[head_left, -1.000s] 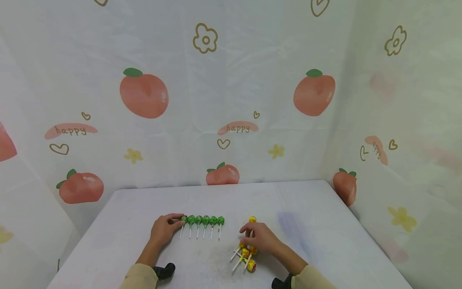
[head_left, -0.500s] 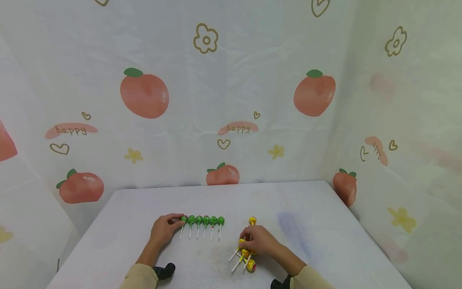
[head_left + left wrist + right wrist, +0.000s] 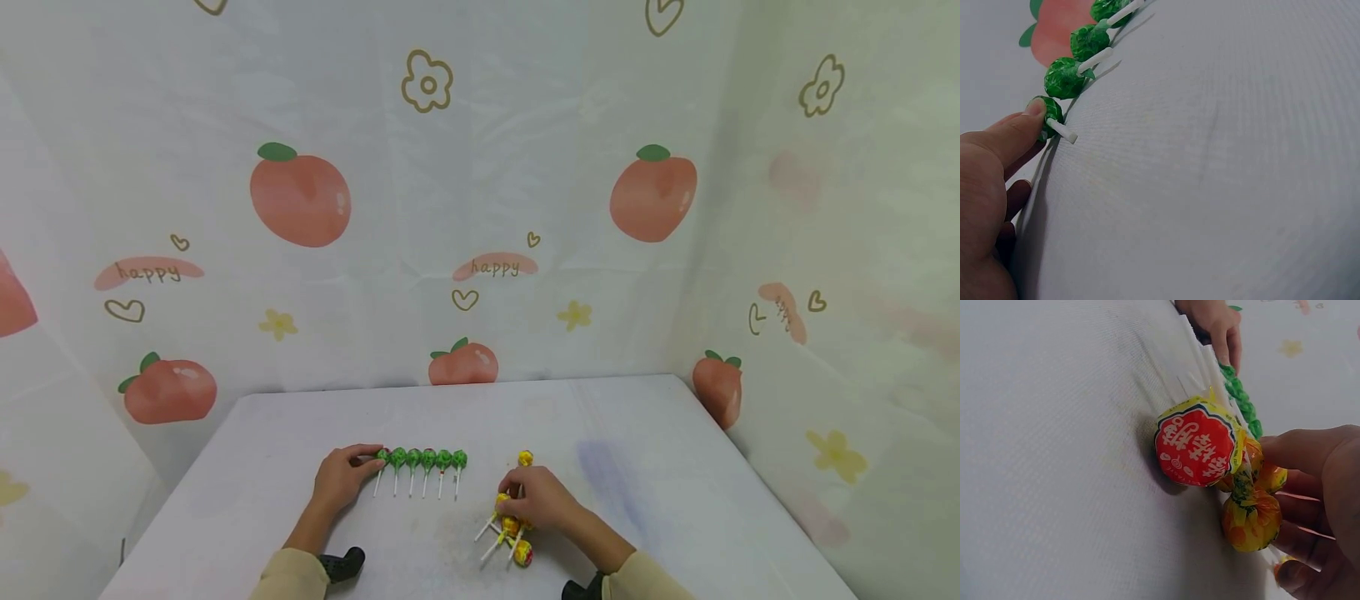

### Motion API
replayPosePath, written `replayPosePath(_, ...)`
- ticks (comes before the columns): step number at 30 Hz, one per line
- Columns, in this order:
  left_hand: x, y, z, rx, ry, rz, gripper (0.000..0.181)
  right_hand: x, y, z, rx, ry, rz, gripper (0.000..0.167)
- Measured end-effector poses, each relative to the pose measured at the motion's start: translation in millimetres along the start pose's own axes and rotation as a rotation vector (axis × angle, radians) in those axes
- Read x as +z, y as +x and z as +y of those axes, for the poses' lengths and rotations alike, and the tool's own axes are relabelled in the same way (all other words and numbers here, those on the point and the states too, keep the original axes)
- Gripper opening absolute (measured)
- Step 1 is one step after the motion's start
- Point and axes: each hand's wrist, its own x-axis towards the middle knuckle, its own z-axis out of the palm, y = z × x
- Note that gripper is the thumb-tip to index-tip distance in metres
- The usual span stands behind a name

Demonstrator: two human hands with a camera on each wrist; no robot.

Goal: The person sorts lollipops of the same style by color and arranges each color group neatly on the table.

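Observation:
Several green-wrapped lollipops lie side by side in a row on the white table, sticks toward me. My left hand pinches the head of the leftmost green lollipop between thumb and fingers. Right of the row is a loose pile of yellow-wrapped lollipops, sticks crossing. My right hand is over this pile and pinches the head of one yellow lollipop at its left side. In the right wrist view a yellow lollipop with a red label is closest. Part of the pile is hidden under my right hand.
Another yellow lollipop lies apart, just beyond my right hand. The white table ends at a patterned cloth backdrop behind and at the sides. Black wrist devices sit at both sleeves.
My right hand has lowered slightly onto the pile and taken hold of a yellow lollipop, which has shifted a little leftward and away from me. My left hand stays on the same green lollipop.

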Motion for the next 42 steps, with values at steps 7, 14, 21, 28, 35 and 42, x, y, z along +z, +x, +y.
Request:
replayPosePath(7,0.7,-0.7,1.2,-0.010,0.014,-0.008,0.029,-1.5,-0.8,3.3,-0.097,0.002,0.134,0.013)
replayPosePath(14,2.4,-0.2,0.1,-0.004,0.007,-0.003,0.028,-5.6,-0.7,1.2,-0.083,0.054,0.286,0.017)
replayPosePath(21,3.4,0.4,-2.0,-0.008,0.004,0.000,0.028,-11.4,-1.8,1.0,-0.075,0.179,0.397,0.020)
replayPosePath(28,2.0,-0.5,-0.5,0.010,-0.006,0.013,0.027,-17.5,-0.3,6.1,-0.020,0.356,0.408,0.025)
replayPosePath(35,1.6,-0.2,-1.0,0.006,-0.004,0.015,0.028,-25.6,0.3,9.2,-0.019,0.416,0.462,0.025)
replayPosePath(42,0.2,0.3,-0.3,0.012,-0.004,0.012,0.028,-33.3,-2.5,13.1,0.035,0.362,0.508,0.022)
